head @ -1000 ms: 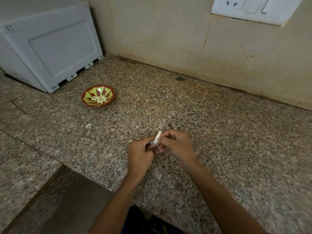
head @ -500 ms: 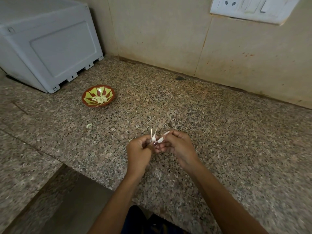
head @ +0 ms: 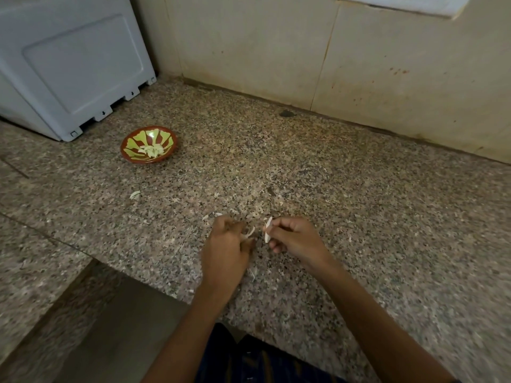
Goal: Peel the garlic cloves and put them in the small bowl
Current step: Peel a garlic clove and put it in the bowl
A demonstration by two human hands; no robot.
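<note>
Left hand (head: 225, 250) is pinching what's probably the small, slick clove (head: 248, 234), right hand (head: 297, 241) is pinching papery peel (head: 267, 229); grip clove sides, small bowl (head: 148, 144) sitting at 10 o'clock.

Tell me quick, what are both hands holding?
Left hand: gripping a garlic clove.
Right hand: pinching a strip of peel.

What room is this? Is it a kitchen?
Probably a kitchen. There is a speckled stone countertop against a tiled wall, a small painted bowl holding peeled garlic cloves, and two hands peeling garlic, the right hand pinching a strip of peel.
</note>
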